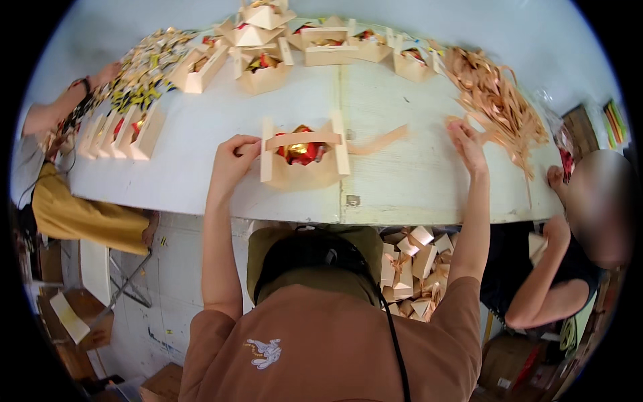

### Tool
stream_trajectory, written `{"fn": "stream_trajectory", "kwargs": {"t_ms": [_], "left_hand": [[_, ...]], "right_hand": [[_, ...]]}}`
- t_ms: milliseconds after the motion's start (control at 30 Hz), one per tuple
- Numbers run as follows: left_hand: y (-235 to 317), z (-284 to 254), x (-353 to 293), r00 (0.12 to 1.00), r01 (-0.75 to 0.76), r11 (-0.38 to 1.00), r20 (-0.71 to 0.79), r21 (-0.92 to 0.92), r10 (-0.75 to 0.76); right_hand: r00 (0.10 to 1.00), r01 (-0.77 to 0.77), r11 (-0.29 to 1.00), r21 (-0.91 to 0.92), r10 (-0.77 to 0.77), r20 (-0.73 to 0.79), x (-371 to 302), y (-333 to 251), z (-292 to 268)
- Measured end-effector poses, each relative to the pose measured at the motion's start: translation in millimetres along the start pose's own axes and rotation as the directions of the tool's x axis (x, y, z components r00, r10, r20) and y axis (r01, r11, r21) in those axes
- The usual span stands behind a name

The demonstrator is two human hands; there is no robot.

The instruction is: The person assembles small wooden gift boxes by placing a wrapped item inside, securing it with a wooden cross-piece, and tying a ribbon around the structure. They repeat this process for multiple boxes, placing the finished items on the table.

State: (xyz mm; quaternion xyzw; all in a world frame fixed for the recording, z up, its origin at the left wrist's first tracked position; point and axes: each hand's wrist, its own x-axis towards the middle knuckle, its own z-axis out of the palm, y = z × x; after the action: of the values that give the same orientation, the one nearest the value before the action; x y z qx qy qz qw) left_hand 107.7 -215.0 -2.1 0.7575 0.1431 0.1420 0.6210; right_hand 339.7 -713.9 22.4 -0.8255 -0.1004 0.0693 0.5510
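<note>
A near edge bounds the white tabletop [402,194], which stretches either side of an upright cream card box [301,177]. Yellow lettering [254,346] on the brown T-shirt [335,335] is too small to read. Red-and-gold wrapping [305,154] fills the box under flat tan ribbon [301,139]. Left hand [238,157] half curled just left of it, right hand [466,144] bunched beside the tan ribbon heap [495,94]; grips, cannot tell
</note>
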Motion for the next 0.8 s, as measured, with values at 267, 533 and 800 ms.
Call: {"fn": "stream_trajectory", "kwargs": {"t_ms": [267,533,800], "left_hand": [[22.2,-23.5,-15.3,0.997,-0.037,0.951,0.075,0.305,0.015],[26.1,-93.7,-30.2,0.957,0.176,0.91,0.15,0.376,-0.248],[21.2,-65.8,-16.4,0.986,0.079,0.656,0.154,-0.75,0.057]], "right_hand": [[0.801,0.599,0.738,-0.311,-0.554,0.228,-25.8,-89.9,138.5],[0.812,0.479,0.876,-0.057,-0.417,0.407,-46.5,-76.1,176.5],[0.882,0.18,0.984,-0.003,-0.16,0.443,-57.1,-99.8,95.3]]}}
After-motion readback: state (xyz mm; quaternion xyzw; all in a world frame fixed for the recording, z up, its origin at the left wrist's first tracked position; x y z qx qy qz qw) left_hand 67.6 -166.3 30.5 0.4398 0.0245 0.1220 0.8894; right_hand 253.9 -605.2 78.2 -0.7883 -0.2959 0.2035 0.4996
